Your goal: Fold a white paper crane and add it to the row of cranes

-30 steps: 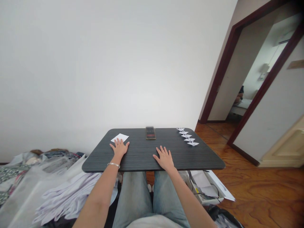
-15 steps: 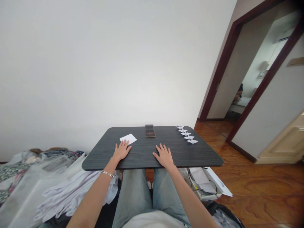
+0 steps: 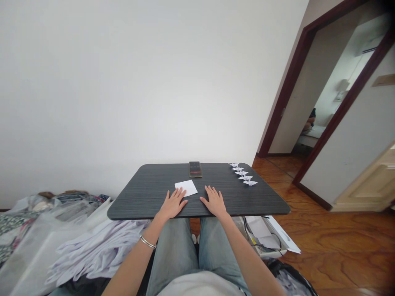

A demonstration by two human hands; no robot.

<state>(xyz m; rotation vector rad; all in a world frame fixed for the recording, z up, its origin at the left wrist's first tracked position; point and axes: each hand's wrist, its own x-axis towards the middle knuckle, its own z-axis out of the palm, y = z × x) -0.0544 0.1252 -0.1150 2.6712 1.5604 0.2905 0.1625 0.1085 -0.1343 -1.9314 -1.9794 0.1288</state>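
Note:
A white square of paper [image 3: 189, 187] lies flat on the dark wood-grain table [image 3: 138, 193], left of the middle. My left hand [image 3: 173, 203] rests palm down with spread fingers, its fingertips on the paper's near left edge. To the right of the paper, my right hand [image 3: 214, 201] lies flat on the bare tabletop, fingers apart, holding nothing. Several folded white paper cranes [image 3: 241, 173] stand in a slanting row along the table's right side, away from both hands.
A phone [image 3: 195, 169] sits at the table's far edge, close to the white wall [image 3: 154, 82]. Piled clothes and plastic [image 3: 98, 246] are at the left. Below the table's right side is a white box [image 3: 265, 236] with cables and papers, near a black bag [image 3: 291, 279].
My left hand has slid to the right and a little nearer to me, and the paper has moved with it toward the table's middle. My right hand stays nearly where it was.

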